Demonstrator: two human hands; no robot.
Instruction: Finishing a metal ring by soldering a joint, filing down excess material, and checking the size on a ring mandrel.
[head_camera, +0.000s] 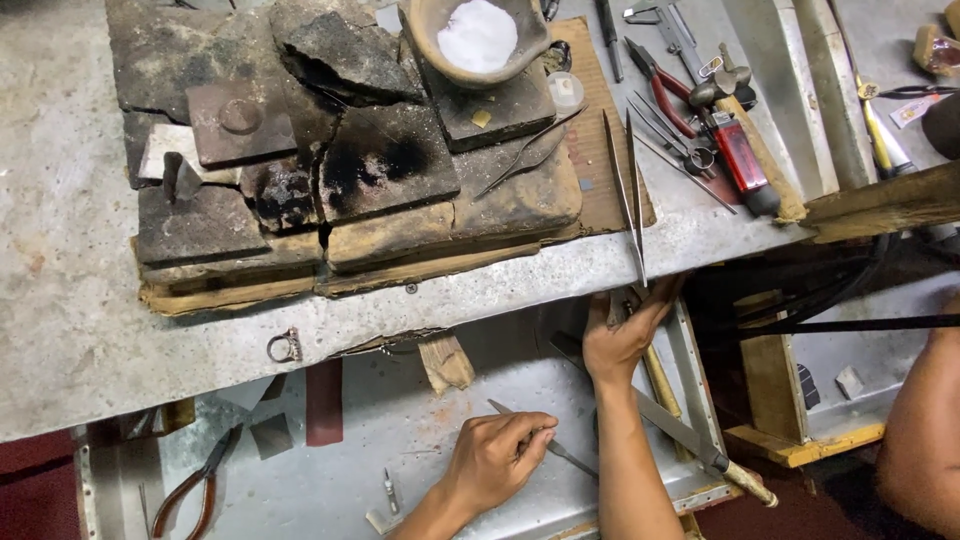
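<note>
Worn metal bench (70, 300), scorched fire bricks (340, 150) stacked far left; open drawer tray (400, 440) near. Left hand (497, 458) clenched around one thin metal file (560, 452). Right hand (622, 335) fingers loosely gripping tray edge beside long tweezers (630, 195). One ring (285, 346) on bench edge.

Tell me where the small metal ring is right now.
In the head view, the small metal ring lies on the grey bench top near its front edge, left of centre, just below the stacked charred soldering blocks.
</note>
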